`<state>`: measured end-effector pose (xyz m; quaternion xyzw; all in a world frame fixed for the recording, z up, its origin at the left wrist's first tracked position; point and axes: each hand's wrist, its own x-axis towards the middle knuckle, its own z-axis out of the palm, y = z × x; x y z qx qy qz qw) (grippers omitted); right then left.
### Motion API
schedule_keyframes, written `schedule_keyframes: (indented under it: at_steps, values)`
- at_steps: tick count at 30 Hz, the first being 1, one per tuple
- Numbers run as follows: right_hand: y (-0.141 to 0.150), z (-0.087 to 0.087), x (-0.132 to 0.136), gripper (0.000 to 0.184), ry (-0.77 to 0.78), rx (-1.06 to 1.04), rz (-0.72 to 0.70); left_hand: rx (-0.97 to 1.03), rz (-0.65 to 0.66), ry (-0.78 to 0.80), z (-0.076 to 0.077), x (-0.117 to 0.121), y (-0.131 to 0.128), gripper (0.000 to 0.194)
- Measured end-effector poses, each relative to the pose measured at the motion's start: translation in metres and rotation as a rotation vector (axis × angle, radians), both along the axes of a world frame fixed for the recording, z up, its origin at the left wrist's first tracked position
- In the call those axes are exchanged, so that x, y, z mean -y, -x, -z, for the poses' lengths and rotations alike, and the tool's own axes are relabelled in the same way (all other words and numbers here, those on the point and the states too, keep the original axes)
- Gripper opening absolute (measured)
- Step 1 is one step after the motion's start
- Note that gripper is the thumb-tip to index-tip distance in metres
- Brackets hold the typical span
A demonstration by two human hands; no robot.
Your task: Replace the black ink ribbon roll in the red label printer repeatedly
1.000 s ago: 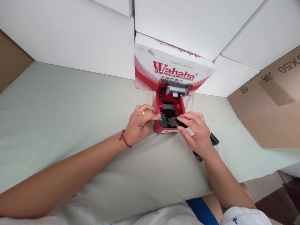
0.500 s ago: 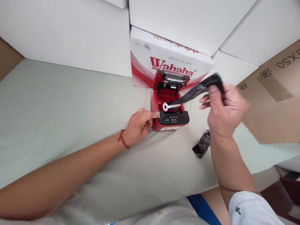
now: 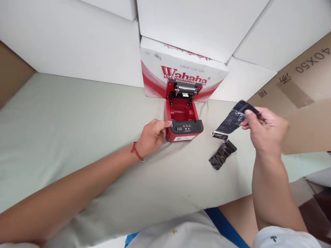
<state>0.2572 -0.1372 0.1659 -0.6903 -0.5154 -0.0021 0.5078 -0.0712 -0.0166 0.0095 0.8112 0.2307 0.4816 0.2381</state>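
A small red and black label printer [image 3: 184, 130] stands with its lid [image 3: 184, 90] raised, and the red bay inside it shows bare. My left hand [image 3: 152, 137] is at its front left corner, one digit pressed on the grey corner piece and the other fingers curled in beside the casing. Off to the right, my right hand [image 3: 266, 129] pinches the end of a black ribbon [image 3: 232, 119]. From the ribbon's lower end hangs a small roll core [image 3: 219, 135] with a pale end. Just below it a second crumpled black ribbon [image 3: 222, 155] lies on the cloth.
Behind the printer stands a red and white Wahaha carton [image 3: 155, 75], close to the raised lid. White boxes [image 3: 201, 27] wall off the back. On the right is a brown carton [image 3: 305, 113]. A pale green cloth [image 3: 90, 113] covers the table.
The roll core has come out of the printer bay and now hangs from the ribbon to the right. My right hand has moved right and lower; my left hand keeps its place on the printer.
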Motion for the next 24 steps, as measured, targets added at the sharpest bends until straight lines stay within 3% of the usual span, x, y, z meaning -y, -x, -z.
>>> schedule_keyframes:
  at_steps: [2,3,7,8,9,11,14,16,20,24]
  values:
    - [-0.001,0.016,0.013,0.025,0.012,0.086,0.01,-0.052,-0.016,0.015,-0.01,0.003,0.001,0.042]
    - [-0.001,0.022,0.022,0.024,0.067,0.137,-0.051,-0.085,-0.022,0.027,-0.019,0.005,0.003,0.042]
    - [-0.011,0.038,0.067,0.026,0.553,0.221,-0.609,-0.281,0.003,0.143,-0.068,0.024,0.025,0.038]
    - [-0.018,0.042,0.077,0.028,0.639,0.178,-0.671,-0.305,-0.003,0.206,-0.079,0.031,0.032,0.038]
    - [-0.025,0.045,0.086,0.028,0.681,0.116,-0.647,-0.268,-0.049,0.272,-0.088,0.038,0.04,0.037]
    - [-0.044,0.054,0.099,0.031,0.626,-0.013,-0.357,-0.052,-0.191,0.454,-0.095,0.053,0.052,0.039]
    - [-0.07,0.072,0.102,0.043,0.494,-0.106,0.159,0.513,-0.437,0.745,-0.08,0.068,0.056,0.032]
    - [-0.082,0.085,0.098,0.052,0.532,-0.092,0.262,0.779,-0.537,0.847,-0.062,0.072,0.051,0.034]
    - [-0.084,0.105,0.081,0.058,0.634,-0.065,0.094,0.819,-0.636,0.981,-0.032,0.062,0.027,0.021]
    - [-0.076,0.105,0.067,0.053,0.664,-0.046,-0.05,0.834,-0.624,0.887,-0.016,0.038,-0.01,0.02]
